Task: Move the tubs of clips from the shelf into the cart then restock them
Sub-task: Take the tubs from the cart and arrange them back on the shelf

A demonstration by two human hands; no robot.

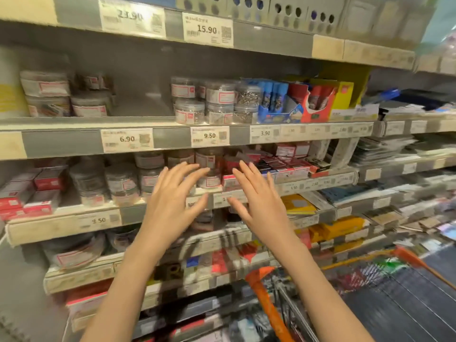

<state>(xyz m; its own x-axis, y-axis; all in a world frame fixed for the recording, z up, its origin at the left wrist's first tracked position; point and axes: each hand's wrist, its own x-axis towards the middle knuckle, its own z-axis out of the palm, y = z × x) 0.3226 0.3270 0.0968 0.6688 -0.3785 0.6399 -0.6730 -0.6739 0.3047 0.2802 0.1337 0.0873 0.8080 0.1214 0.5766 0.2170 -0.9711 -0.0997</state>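
Observation:
Clear round tubs of clips stand stacked on the upper middle shelf, above the 9.50 tag. More tubs stand on the shelf below, straight ahead of my fingers. My left hand and my right hand are both raised side by side with fingers spread, holding nothing, just short of those lower tubs. The cart, with an orange frame, is at the lower right, blurred.
Other tubs stand at the upper left, with a gap on the shelf between them and the middle stack. Red and white boxes lie at the left, blue and red card packs at the right. Shelf edges carry price tags.

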